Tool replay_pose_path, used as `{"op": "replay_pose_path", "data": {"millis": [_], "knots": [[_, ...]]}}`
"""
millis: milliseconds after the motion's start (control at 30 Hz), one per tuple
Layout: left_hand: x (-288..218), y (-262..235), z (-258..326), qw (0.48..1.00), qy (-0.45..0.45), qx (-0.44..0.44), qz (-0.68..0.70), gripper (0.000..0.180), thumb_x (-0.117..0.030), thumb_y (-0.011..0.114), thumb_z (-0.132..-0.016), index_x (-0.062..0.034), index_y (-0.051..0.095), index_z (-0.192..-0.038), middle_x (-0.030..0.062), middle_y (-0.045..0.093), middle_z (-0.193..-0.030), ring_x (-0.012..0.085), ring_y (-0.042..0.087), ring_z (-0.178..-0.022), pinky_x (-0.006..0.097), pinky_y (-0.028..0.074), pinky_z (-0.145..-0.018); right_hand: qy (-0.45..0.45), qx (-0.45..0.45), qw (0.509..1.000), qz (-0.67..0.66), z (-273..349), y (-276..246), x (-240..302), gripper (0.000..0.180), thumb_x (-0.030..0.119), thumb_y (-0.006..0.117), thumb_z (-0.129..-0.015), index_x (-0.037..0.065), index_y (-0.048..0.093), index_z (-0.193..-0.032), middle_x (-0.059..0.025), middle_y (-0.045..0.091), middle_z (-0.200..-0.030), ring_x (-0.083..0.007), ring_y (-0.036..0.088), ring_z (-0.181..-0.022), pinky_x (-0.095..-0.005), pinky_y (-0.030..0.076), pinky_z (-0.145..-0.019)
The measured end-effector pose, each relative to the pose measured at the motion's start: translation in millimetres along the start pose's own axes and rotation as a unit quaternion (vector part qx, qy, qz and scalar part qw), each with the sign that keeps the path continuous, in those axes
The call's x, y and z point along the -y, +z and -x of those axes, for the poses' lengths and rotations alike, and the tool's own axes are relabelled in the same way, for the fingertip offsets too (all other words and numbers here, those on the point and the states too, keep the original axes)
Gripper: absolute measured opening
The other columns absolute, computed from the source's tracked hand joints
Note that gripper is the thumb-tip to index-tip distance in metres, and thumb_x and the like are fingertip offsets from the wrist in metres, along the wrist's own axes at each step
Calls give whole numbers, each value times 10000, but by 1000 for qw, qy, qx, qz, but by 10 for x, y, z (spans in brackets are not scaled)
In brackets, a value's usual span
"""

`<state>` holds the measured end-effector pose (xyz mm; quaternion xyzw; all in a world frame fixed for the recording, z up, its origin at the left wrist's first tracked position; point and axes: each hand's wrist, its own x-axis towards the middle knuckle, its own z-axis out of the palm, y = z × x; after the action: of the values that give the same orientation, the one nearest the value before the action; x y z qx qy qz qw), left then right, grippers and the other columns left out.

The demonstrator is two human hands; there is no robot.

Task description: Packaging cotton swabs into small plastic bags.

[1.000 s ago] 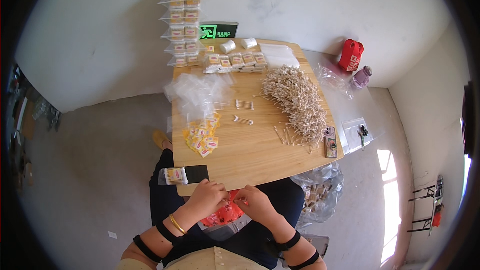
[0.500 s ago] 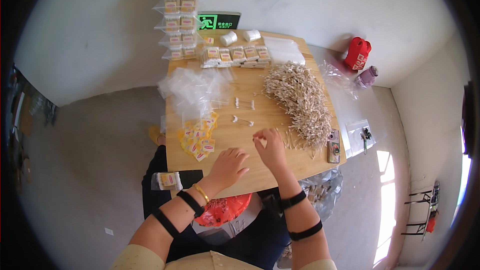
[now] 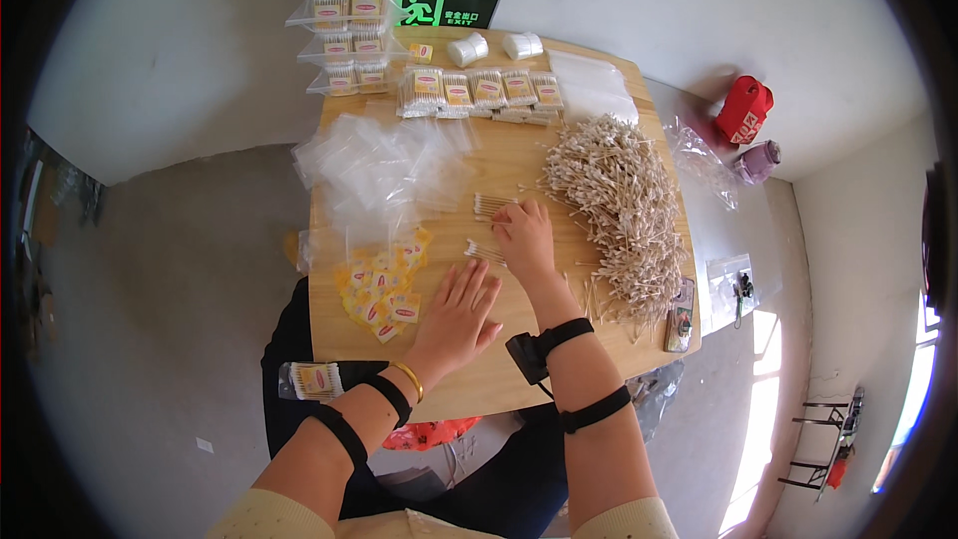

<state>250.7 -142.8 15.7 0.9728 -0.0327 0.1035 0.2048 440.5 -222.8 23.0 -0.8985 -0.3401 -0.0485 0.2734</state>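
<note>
My right hand is pinched over the middle of the table, with what looks like a cotton swab between its fingertips. Just beyond those fingers lies a short row of cotton swabs. A second small row of cotton swabs sits nearer, partly hidden by my right hand. Flat on the tabletop, with fingers stretched out, my left hand rests just short of that nearer row. To the right spreads a large heap of loose cotton swabs. Yellow-and-white printed cards lie scattered left of my left hand.
Clear plastic bags pile up at the left. Filled swab packs line the back, near two white rolls and flat plastic sheets. Bagged packs stand stacked at back left. A phone lies at the right edge.
My right hand has moved forward to the swab rows. My left hand has slid forward and its fingers now lie flatter. The whole view has shifted a little.
</note>
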Motion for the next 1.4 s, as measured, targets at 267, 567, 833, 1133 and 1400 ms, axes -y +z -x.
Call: {"op": "replay_pose_path", "data": {"millis": [267,567,833,1133,1400], "knots": [[-14,-36,-19,1000,-6,4,12,673,-414,603,-977,-23,460,-1506,244,339,-1624,367,274,-1544,529,173,-1273,5,45,999,7,61,-60,56,80,149,774,-795,144,737,-866,-85,627,-1001,-327,581,-1038,-464,473,-888],[-5,-21,-15,1000,-4,-4,9,681,-426,608,-968,-43,459,-1511,227,349,-1621,366,305,-1528,531,188,-1266,0,68,997,-35,161,-128,51,113,144,797,-789,133,732,-881,-88,633,-1000,-328,582,-1040,-464,468,-892],[24,-21,8,1000,-5,-15,27,685,-402,643,-938,-14,479,-1478,231,366,-1606,360,300,-1532,537,186,-1270,-59,69,994,-68,212,-238,168,81,102,772,-798,128,751,-872,-56,634,-979,-316,583,-1001,-447,476,-879],[7,-7,-3,999,-2,-28,33,694,-389,664,-924,13,473,-1456,215,389,-1584,348,316,-1521,534,196,-1271,-80,41,994,-59,290,-286,183,148,41,750,-812,145,784,-912,-43,625,-961,-303,571,-971,-423,496,-879],[16,7,-2,999,-5,-29,42,682,-386,665,-926,0,478,-1456,206,406,-1569,348,328,-1513,535,207,-1265,-75,43,996,-36,263,-280,159,160,34,726,-828,143,783,-931,-49,627,-978,-303,576,-985,-428,489,-874]]}}
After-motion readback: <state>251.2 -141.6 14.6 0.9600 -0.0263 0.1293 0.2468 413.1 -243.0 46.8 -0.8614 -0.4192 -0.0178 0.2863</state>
